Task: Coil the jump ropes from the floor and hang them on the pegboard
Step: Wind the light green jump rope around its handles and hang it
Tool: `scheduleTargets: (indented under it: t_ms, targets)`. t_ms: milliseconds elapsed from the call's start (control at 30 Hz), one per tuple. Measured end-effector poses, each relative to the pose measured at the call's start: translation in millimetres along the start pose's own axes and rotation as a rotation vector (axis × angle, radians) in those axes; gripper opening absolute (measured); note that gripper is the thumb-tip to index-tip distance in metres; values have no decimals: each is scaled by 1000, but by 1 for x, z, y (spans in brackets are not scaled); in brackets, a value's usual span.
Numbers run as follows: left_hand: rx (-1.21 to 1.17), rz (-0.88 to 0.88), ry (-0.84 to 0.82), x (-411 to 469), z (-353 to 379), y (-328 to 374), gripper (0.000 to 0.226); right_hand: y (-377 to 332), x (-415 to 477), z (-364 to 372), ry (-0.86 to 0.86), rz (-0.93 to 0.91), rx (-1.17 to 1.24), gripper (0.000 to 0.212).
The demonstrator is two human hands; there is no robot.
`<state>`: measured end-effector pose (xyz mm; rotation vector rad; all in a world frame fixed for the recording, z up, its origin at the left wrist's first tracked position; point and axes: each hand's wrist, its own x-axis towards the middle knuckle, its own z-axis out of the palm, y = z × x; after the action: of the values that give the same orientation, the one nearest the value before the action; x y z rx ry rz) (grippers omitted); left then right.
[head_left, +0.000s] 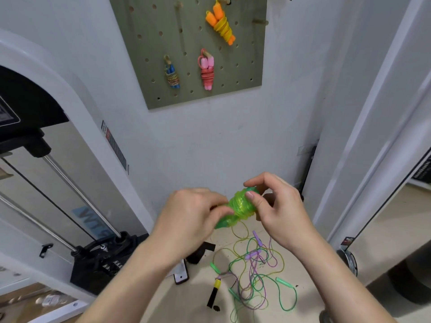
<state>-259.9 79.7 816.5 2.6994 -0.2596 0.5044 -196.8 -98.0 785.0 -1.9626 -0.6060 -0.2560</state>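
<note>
Three coiled rope bundles, orange (220,23), pink (206,71) and blue (172,74), hang on the olive-green pegboard (149,66) at upper centre. Left hand (193,213) and right hand (277,206) grip a wound translucent green jump rope (240,206) mid-frame. Tangled green and purple ropes (254,276) lie on the floor, lower right.

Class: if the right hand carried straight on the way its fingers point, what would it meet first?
The right hand points leftward and pinches the green coiled jump rope, so that comes first. Just beyond lies the left hand, though depth is hard to judge.
</note>
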Motion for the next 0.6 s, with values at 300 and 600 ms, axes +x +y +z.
scheduleTargets:
  t_ms: [300, 600]
  targets:
    - [-1063, -415, -240, 14, -2, 8, 31, -17, 8, -31, -224, 153, 748, 13]
    - [-565, -359, -209, 11, 1, 9, 18, -18, 2, -30, -491, 170, 162, 63]
